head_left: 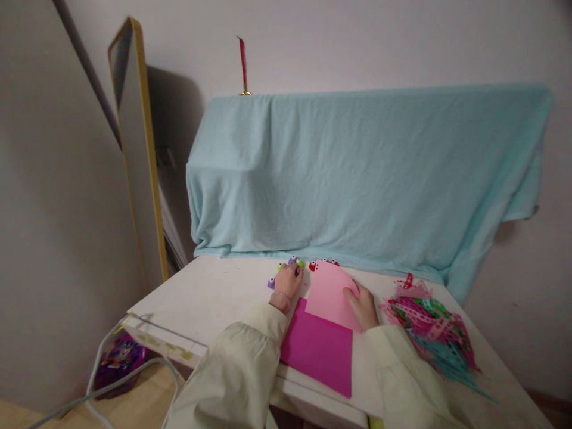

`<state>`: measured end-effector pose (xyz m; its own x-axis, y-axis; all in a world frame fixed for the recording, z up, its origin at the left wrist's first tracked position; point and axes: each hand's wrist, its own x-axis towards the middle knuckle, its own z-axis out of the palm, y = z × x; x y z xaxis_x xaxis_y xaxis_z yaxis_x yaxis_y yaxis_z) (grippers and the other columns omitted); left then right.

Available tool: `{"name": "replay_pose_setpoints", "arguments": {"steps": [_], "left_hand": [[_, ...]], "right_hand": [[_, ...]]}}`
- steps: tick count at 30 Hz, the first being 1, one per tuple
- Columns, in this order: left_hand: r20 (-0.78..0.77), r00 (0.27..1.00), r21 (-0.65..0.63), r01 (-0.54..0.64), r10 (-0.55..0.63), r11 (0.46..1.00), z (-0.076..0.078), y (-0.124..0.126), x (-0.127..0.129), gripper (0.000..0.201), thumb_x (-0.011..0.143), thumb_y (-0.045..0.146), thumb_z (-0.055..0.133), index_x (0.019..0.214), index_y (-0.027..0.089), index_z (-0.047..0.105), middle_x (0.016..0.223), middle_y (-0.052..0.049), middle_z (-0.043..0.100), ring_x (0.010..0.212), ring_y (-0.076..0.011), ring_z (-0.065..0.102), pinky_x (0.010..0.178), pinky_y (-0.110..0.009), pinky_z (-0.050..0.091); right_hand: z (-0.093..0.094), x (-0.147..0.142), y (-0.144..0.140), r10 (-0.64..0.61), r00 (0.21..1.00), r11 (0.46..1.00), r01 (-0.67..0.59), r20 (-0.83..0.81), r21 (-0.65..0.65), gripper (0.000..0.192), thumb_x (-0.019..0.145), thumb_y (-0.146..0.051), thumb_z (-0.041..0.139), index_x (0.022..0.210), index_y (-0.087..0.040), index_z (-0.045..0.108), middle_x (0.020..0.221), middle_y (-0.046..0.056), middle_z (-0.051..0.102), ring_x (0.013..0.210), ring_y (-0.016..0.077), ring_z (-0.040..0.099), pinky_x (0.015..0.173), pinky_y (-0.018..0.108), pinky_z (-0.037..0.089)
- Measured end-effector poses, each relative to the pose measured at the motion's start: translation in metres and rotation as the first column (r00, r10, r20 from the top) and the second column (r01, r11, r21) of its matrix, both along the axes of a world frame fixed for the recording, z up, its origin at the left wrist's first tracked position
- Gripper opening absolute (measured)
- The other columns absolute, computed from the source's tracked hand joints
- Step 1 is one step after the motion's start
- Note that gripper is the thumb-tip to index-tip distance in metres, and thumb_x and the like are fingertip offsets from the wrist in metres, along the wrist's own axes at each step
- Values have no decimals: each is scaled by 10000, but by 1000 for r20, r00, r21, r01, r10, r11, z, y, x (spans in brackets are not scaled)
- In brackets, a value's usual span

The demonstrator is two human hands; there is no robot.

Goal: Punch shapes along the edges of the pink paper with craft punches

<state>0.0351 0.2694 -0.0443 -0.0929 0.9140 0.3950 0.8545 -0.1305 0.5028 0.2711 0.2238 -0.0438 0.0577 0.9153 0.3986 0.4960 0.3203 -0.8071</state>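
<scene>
**Two-Handed Work Position**

Blue cloth [357, 173]: stands draped along the far edge of the white table [187, 292], the landmark. Strip pile [435, 333]: tangled, on the table's right side. Magenta sheet [319, 354]: flat, near the table's front edge. Pink sheet [330, 292]: at the table's middle, overlapping the magenta sheet's far edge; its far right corner curls. Right hand [364, 307]: at the pink sheet's right edge, thumb on top, pinching the paper. Left hand [288, 281]: toward the table's far side, fingers bent among the eyed pieces [271, 283]; at this blur, whether they grip one cannot be told. More red pieces [313, 266] sit at the pink sheet's far end.

Handling: a light pinch close to the edge should avoid creasing. Keep the paper low and level; a lifted corner could push the small pieces aside.
</scene>
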Motion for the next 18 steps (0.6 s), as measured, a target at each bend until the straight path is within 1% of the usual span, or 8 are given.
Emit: {"name": "replay_pose_setpoints", "arguments": {"steps": [4, 7, 9, 12, 14, 18], "left_hand": [[-10, 1000, 132, 24, -23, 991, 7, -4, -1, 286, 917, 342, 423, 983, 190, 655, 967, -116, 616, 974, -240, 525, 883, -345, 381], [-8, 999, 217, -42, 45, 975, 12, -8, -2, 290, 919, 318, 412, 1006, 179, 652, 1040, -127, 576, 1003, -245, 501, 921, -375, 370], [-11, 994, 245, -103, 109, 964, 13, -9, -2, 286, 908, 306, 426, 1013, 168, 654, 1138, -146, 536, 1069, -264, 475, 953, -398, 352], [-29, 986, 229, -154, 165, 961, 11, -9, -3, 283, 884, 293, 455, 1013, 141, 657, 1268, -175, 465, 1149, -300, 438, 984, -429, 329], [-58, 979, 199, -180, 195, 963, 8, -8, -2, 284, 864, 286, 475, 1015, 126, 656, 1306, -186, 442, 1172, -312, 432, 992, -436, 323], [-152, 950, 144, -251, 272, 957, 4, -8, -1, 291, 854, 304, 484, 1020, 136, 653, 1309, -180, 464, 1193, -309, 425, 1003, -437, 311]], "right_hand": [[1, 0, -1, -1, 1000, 1000, 1, -10, -29, 338, 797, -325, 457, 1019, -182, 669, 836, 24, 695, 717, 208, 603, 678, 266, 455], [2, 0, -2, 3, 1000, 1000, -3, -12, -21, 355, 794, -314, 457, 1042, -173, 668, 866, 33, 699, 727, 209, 603, 688, 269, 453], [3, -1, -3, 6, 1000, 1000, -6, -12, -8, 352, 797, -312, 454, 1034, -169, 672, 871, 37, 700, 732, 207, 602, 693, 267, 451], [2, -1, -2, 10, 1000, 1000, -10, -3, -3, 356, 804, -320, 449, 1026, -157, 675, 860, 38, 699, 728, 205, 597, 684, 263, 447], [1, -1, -2, 12, 1000, 1000, -12, 4, -13, 364, 808, -329, 448, 1021, -144, 677, 830, 35, 696, 709, 202, 594, 662, 260, 443], [-1, 0, 0, 7, 1000, 999, -6, 13, -34, 351, 809, -324, 451, 1000, -139, 681, 793, 27, 689, 686, 193, 589, 635, 253, 431]]}}
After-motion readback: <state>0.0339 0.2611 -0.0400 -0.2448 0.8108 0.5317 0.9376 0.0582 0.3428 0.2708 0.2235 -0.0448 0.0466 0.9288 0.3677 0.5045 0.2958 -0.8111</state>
